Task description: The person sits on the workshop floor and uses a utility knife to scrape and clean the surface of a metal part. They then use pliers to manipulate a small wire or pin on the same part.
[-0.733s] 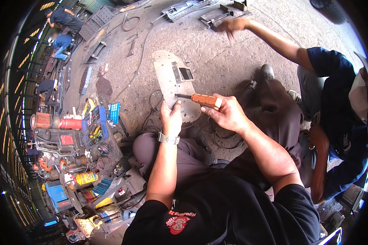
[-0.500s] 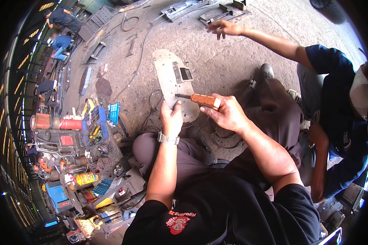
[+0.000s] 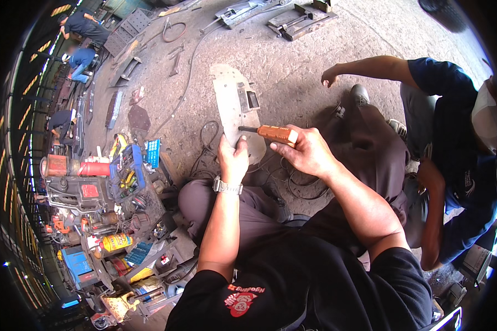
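Observation:
My left hand (image 3: 233, 160) pinches the lower edge of a flat, pale metal plate (image 3: 226, 99), with its thumb on top. The plate is long with a rounded far end, and carries a raised bracket with a square opening (image 3: 252, 100). My right hand (image 3: 310, 151) is wrapped round the orange handle of a screwdriver-like tool (image 3: 273, 133). Its dark shaft points left, and the tip rests on or just over the plate, close above my left thumb; I cannot tell whether they touch.
Tools, cans and a blue toolbox (image 3: 128, 174) crowd the left side. A co-worker (image 3: 453, 132) crouches close on my right, one arm stretched forward. Cables (image 3: 309, 190) coil on the floor beyond my knees. Metal frames (image 3: 301, 21) lie farther off; other people work at far left.
The co-worker's outstretched hand has drawn back toward the right and lower, and its fingers have curled. The plate has tilted slightly to the right. My grips are the same.

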